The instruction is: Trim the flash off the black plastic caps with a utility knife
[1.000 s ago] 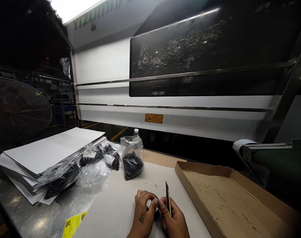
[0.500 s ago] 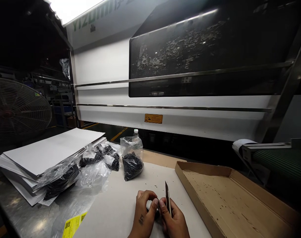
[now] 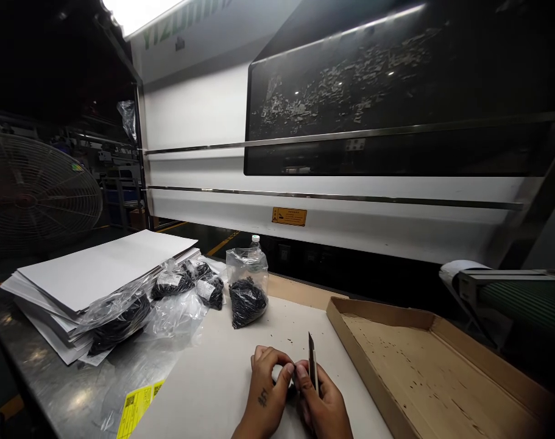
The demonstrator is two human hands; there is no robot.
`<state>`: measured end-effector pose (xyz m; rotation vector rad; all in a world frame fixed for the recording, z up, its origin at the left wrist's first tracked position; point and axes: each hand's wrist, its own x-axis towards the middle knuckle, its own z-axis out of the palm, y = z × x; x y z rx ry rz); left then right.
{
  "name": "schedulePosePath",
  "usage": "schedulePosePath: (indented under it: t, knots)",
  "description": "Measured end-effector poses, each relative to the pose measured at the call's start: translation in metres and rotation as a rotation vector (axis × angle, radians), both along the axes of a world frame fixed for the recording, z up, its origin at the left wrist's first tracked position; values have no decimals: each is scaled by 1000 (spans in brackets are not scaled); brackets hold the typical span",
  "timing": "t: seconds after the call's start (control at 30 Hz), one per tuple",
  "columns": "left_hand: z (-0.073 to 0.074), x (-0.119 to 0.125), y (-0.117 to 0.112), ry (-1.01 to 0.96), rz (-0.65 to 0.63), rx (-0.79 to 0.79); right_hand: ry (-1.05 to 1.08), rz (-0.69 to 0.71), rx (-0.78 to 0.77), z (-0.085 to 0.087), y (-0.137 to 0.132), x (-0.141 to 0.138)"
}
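Low in the head view, my left hand [image 3: 265,387] is closed round a small black and white piece [image 3: 284,377], mostly hidden by the fingers. My right hand [image 3: 326,402] is closed on a utility knife [image 3: 312,363], its pointed blade upward and its lower part hidden in the palm. Both thumbs and fingertips meet at the piece, over a pale sheet [image 3: 204,390]. Beyond my hands a clear plastic bag [image 3: 248,299] of small black parts stands on the sheet. Dark crumbs lie scattered between the bag and the knife.
An open shallow cardboard tray [image 3: 423,366] with dark bits is on the right, beside a green conveyor [image 3: 524,305]. Further bags of black parts [image 3: 122,320] lie left, near a stack of white sheets [image 3: 108,268]. A bottle [image 3: 256,241] stands behind; a large machine [image 3: 195,167] rises beyond.
The view has shifted slightly, so the background sits a little further right. Both hands keep their hold, fingertips still together at the small piece, with the knife upright.
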<state>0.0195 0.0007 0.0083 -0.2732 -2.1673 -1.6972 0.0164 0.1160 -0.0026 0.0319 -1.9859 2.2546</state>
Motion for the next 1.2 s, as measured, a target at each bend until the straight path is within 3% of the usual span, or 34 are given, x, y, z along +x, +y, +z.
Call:
schedulePosePath:
  t: [0.27,0.57,0.97,1.2]
  knots:
    - [3,3,0,29,-26,-2,16,12,-10,0,1,1]
    - [-1,0,0,-35,40,-83,31,18,28,-1,2,0]
    - [9,4,-2,32,-26,8,0,62,12,3,-1,4]
    - [3,3,0,-6,-4,19,-45,6,50,3,3,3]
